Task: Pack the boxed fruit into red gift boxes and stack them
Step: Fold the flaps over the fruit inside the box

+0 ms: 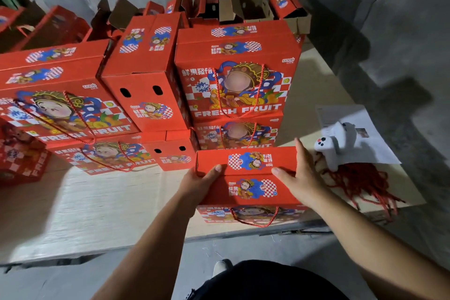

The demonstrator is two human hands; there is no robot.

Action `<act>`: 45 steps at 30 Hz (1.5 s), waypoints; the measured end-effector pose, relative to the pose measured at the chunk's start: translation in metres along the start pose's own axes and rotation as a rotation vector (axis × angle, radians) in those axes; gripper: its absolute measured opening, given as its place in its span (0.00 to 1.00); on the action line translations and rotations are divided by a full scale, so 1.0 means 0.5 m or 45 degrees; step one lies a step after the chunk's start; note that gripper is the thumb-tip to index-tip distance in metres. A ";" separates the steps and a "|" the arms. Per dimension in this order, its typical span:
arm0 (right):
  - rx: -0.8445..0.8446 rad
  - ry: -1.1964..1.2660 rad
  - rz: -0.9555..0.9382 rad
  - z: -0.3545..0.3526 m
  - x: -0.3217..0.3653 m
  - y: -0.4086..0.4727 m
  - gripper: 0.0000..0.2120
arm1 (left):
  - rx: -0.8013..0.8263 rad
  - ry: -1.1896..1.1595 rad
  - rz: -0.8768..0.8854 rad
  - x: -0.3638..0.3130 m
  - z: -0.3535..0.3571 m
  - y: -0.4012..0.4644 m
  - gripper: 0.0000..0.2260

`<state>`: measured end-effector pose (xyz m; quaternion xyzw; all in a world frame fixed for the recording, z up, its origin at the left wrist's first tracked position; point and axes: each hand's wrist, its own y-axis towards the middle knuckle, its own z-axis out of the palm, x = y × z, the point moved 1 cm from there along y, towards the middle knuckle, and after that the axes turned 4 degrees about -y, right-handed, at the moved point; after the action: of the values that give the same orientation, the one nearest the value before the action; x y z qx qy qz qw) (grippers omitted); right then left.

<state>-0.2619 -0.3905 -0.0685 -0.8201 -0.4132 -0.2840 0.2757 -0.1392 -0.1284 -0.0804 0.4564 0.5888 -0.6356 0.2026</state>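
We hold the near gift box (248,178) between both hands: left hand (197,184) gripping its left edge, right hand (302,175) flat on its right side. We should set it squarely against the stack (233,85) behind.

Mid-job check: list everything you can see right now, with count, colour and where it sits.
held gift box: one, red, front right of the board, flaps closed, between both hands
stacked gift boxes: at least six closed, red, in stacks behind the held one and to its left
open boxes: several, red with brown insides, along the back wall; count unclear
cord bundle: one pile, red, right of the held box
white device: one, on the paper sheet
paper sheet: one, white, far right
board: pale, under everything
left hand: on the box's left edge
right hand: on its right edge
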 end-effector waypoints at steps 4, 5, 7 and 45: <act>0.121 0.442 0.186 -0.019 -0.007 0.014 0.44 | 0.141 -0.242 0.025 0.006 -0.002 0.002 0.31; 0.108 0.560 0.232 -0.022 -0.019 0.014 0.39 | 0.175 -0.336 -0.008 0.013 -0.005 -0.002 0.27; 0.128 0.727 0.354 -0.018 -0.033 0.000 0.19 | 0.245 -0.460 -0.012 0.026 -0.009 -0.016 0.23; 0.140 -0.196 0.080 -0.079 0.006 0.139 0.36 | -0.201 -0.192 -0.121 0.015 0.022 -0.043 0.23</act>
<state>-0.2118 -0.4512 -0.0546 -0.8356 -0.4222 -0.1883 0.2966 -0.1637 -0.1319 -0.0755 0.3614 0.6410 -0.6289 0.2511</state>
